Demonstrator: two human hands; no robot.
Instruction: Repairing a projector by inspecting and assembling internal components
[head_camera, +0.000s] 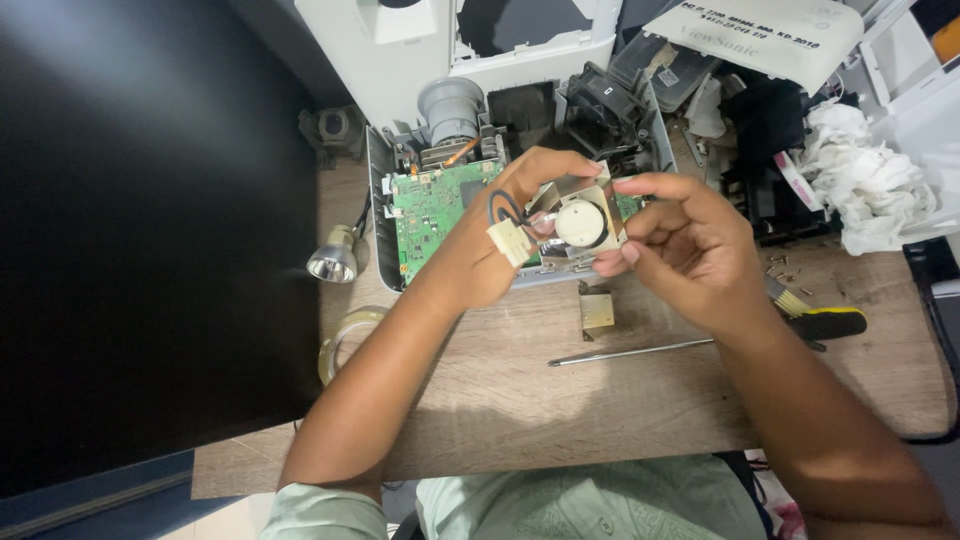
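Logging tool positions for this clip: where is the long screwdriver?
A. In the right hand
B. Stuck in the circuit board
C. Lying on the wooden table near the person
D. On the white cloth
C: the screwdriver lies flat on the table, while both hands hold a small metal-framed part.

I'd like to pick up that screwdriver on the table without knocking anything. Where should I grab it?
Probably by the black-and-yellow handle, from the right and above: it's the thick end near the table edge, and the thin shaft points left toward a small metal bracket.
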